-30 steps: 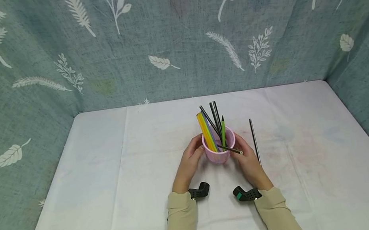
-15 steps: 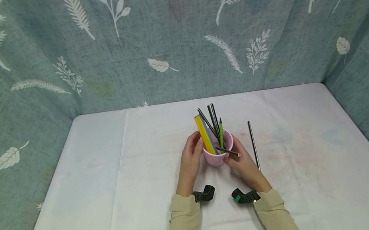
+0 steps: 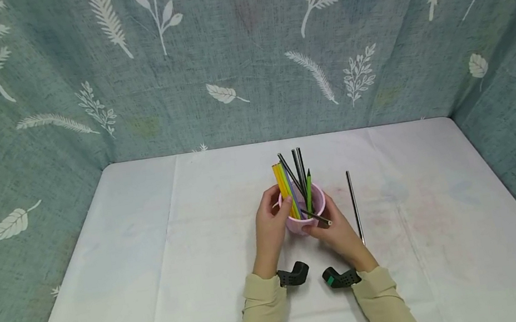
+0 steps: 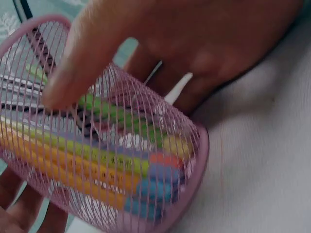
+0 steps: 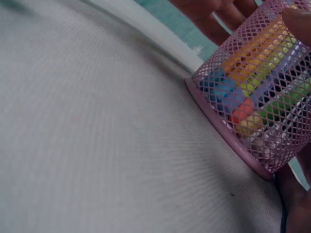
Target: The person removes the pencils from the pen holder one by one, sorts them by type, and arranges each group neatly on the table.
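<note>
Both hands clasp a pink mesh cup full of pencils, near the middle of the white surface.

The left hand [image 3: 270, 224] curls around the left side of the pink mesh cup [image 3: 304, 222], fingers wrapped against its wall, while the right hand [image 3: 337, 233] grips it from the right and near side. The cup stands on the surface [image 3: 157, 289] close in front of the person, and seems tipped a little in the wrist views, its base rim meeting the cloth. Inside it stand yellow pencils [image 3: 285, 190], a green pencil [image 3: 309, 191] and several dark pencils [image 3: 298, 166], with one dark pencil [image 3: 316, 217] lying slanted across the rim. A slim metal rod [image 3: 355, 206] lies flat just to the right of the right hand, apart from the cup. Leaf-print cloth [image 3: 222, 65] hangs behind.
</note>
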A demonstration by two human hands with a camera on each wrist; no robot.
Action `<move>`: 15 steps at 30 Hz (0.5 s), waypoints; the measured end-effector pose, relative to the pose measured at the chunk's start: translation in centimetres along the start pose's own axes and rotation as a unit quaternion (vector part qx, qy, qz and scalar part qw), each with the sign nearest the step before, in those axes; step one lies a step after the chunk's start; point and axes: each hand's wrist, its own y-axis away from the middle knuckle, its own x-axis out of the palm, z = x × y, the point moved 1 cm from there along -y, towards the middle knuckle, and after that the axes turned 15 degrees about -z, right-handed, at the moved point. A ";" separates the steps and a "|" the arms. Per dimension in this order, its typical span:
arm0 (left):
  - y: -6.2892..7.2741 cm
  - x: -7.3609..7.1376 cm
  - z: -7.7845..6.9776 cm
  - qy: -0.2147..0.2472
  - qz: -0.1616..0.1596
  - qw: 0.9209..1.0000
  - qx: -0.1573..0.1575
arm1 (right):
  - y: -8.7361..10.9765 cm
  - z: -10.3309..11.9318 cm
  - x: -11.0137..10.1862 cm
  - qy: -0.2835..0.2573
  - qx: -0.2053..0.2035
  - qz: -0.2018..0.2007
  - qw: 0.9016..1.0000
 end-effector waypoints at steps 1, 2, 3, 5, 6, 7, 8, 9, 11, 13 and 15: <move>0.0 0.1 -0.1 0.002 -0.005 1.000 -0.002 | -0.1 -0.3 0.0 0.000 0.000 0.001 1.000; 0.0 0.2 -0.2 0.003 -0.009 1.000 -0.001 | -0.2 -0.5 0.0 0.000 0.002 0.003 1.000; 0.0 0.2 -0.3 0.002 -0.014 1.000 0.000 | -0.2 -0.6 0.0 -0.002 0.005 0.005 1.000; 0.2 0.2 -0.7 -0.006 -0.020 1.000 -0.002 | -0.2 -0.6 -0.1 -0.001 0.006 0.008 1.000; 0.3 0.2 -0.8 -0.012 -0.024 1.000 0.000 | -0.2 -0.6 -0.1 0.002 0.005 0.008 1.000; 0.3 0.2 -0.8 -0.016 -0.026 1.000 0.001 | -0.2 -0.6 -0.1 0.006 0.004 0.008 1.000; 0.4 0.2 -0.8 -0.020 -0.029 0.999 0.002 | -0.1 -0.4 0.0 0.011 0.005 0.008 1.000; 0.4 0.1 -0.9 -0.025 -0.032 0.999 0.002 | 0.1 -0.1 0.0 0.015 0.004 0.008 1.000; 0.4 0.0 -0.9 -0.034 -0.037 0.999 0.005 | 0.1 0.1 0.1 0.024 -0.002 0.009 1.000; 0.4 -0.1 -0.9 -0.037 -0.044 0.998 0.013 | 0.1 0.1 0.1 0.026 -0.006 0.009 1.000; 0.2 -0.2 -0.6 -0.043 -0.053 0.997 0.023 | 0.1 0.1 0.1 0.024 -0.010 0.008 1.000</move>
